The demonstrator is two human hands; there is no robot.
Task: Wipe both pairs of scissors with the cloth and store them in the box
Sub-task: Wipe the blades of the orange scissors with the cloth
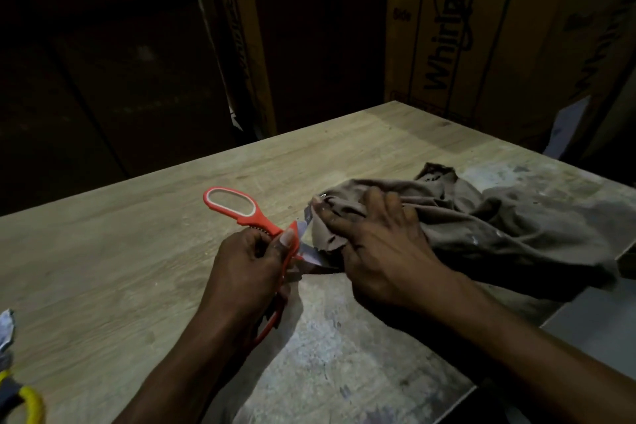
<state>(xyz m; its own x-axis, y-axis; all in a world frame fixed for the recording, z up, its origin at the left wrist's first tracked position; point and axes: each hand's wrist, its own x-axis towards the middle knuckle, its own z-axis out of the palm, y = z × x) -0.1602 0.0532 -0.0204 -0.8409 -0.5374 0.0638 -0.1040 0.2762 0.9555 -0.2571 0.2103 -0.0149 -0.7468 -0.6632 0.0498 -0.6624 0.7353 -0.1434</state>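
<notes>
The orange-handled scissors [231, 203] lie opened wide over the wooden table [103, 268]. My left hand [249, 272] grips them at the pivot and lower handle, with the thumb on the joint. My right hand [375, 244] holds a bunched part of the brown-grey cloth [499, 227] wrapped round the far blade, whose tip shows at the cloth's edge. The near blade sticks out between my hands. A second pair with a yellow handle [29, 403] lies at the lower left corner, mostly cut off. No storage box is in view.
Large cardboard cartons [481, 27] stand behind the table's far edge. The table's right part is a worn, stained grey surface [327, 348] with its edge at the right. A small grey scrap [7, 323] lies at the left border. The background is dark.
</notes>
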